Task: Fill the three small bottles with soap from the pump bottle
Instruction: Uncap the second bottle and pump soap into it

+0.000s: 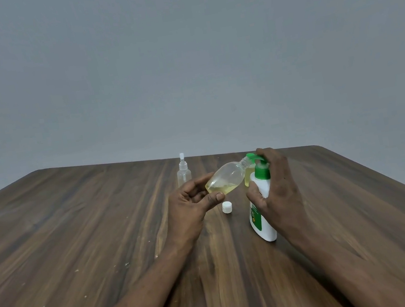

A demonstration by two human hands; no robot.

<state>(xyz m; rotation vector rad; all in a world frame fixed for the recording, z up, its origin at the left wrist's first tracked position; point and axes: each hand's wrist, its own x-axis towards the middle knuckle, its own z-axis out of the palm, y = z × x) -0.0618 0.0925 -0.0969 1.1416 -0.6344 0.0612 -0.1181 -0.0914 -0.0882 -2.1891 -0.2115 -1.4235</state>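
My left hand holds a small clear bottle tilted on its side, with yellowish soap pooled in its lower part. Its open mouth meets the green spout of the white pump bottle, which stands on the table. My right hand grips the pump bottle around its shoulder, with a finger on top of the green pump head. Behind the pump bottle another small bottle with yellow liquid is partly hidden. A clear spray bottle stands upright farther back. A small white cap lies on the table between my hands.
The dark wooden table reaches a plain grey wall at the back. Its right edge runs diagonally close behind my right arm. A few pale specks mark the wood on the left.
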